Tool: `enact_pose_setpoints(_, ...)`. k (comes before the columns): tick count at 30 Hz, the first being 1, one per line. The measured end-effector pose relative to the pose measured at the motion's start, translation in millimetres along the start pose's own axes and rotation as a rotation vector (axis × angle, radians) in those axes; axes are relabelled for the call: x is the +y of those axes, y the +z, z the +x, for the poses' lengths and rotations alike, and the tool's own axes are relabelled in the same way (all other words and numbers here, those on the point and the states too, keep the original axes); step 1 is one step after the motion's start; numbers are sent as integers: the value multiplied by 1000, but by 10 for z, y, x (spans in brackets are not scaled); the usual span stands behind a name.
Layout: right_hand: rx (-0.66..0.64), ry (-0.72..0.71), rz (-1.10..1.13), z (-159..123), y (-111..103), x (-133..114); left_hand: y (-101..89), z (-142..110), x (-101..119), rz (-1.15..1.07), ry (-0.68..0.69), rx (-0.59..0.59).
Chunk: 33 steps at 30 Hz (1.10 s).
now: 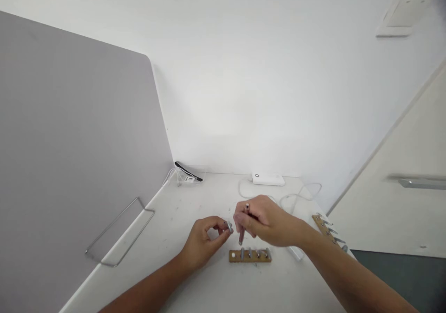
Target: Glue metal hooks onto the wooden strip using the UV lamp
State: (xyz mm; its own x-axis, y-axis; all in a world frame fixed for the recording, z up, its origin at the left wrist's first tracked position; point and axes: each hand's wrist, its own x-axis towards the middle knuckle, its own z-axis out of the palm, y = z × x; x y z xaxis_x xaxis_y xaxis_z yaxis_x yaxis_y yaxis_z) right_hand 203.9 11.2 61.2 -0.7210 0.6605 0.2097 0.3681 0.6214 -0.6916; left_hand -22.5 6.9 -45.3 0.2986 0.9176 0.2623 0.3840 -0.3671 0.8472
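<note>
A small wooden strip (pixel 250 256) with several metal screws standing in it lies on the white desk (pixel 181 220). My right hand (pixel 268 222) is closed around a thin screwdriver (pixel 243 231), held upright with its tip just above the strip's left end. My left hand (pixel 204 241) sits to the left of the strip, thumb and fingers pinched on a small metal part (pixel 229 226), too small to name.
A second wooden strip with screws (pixel 329 231) lies at the desk's right edge. A white power bank (pixel 268 179) and white cables sit at the back. A grey divider panel (pixel 80 155) with a wire bracket (pixel 120 234) bounds the left side. A door is on the right.
</note>
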Motion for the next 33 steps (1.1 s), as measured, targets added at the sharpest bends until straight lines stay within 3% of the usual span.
enact_pose_setpoints(2,19,-35,16,-10,36,-69,-4,0,6,0,-8,-13)
enact_pose_setpoints(5,158,-60,-38,19,101,-85,-1,-2,8,2,-10,1)
enact_pose_setpoints(14,255,-3,-307,31,91,195,4,-5,10,-47,26,17)
enact_pose_setpoints(16,204,5,-284,6,29,166,-1,-3,23,-41,32,23)
enact_pose_setpoints(20,-48,-23,-100,-42,-61,16,-8,-1,40,-16,31,31)
enact_pose_setpoints(22,-75,-37,-35,-43,-52,-50,-7,-1,40,-12,25,18)
enact_pose_setpoints(29,216,-41,-218,42,64,117,3,-11,40,-31,24,20)
enact_pose_setpoints(33,206,-29,-289,24,-20,212,7,-22,35,-33,24,20)
